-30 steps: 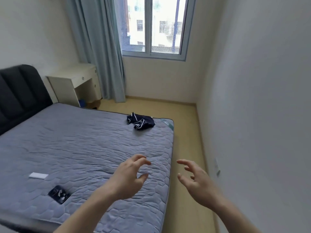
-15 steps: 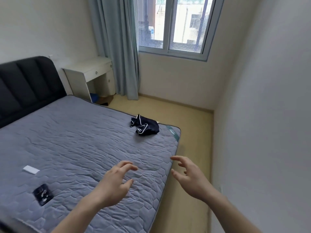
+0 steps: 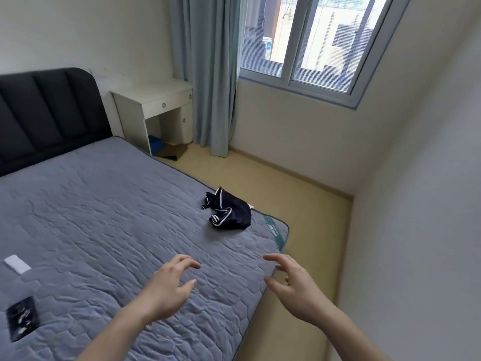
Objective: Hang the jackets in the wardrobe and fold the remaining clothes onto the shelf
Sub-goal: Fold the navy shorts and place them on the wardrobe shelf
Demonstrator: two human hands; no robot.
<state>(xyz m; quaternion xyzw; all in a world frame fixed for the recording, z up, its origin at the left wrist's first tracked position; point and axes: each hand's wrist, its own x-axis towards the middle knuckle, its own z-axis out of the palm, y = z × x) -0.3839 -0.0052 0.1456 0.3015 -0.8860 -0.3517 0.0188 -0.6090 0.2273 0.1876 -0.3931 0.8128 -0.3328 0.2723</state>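
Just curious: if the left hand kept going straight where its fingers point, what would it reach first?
Probably the dark garment crumpled near the mattress corner; only bare quilted surface lies between it and the left hand.

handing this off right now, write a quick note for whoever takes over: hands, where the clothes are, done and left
Left hand: empty, fingers loosely spread, above the mattress.
Right hand: empty, fingers spread, over the near mattress corner.
Clothes: one crumpled dark garment with white trim lies near the far corner of the mattress, beyond both hands, untouched.
Done: nothing visible; wardrobe and shelf are out of view.
Left: pick up the garment, then hang or fold it once its type is clear.
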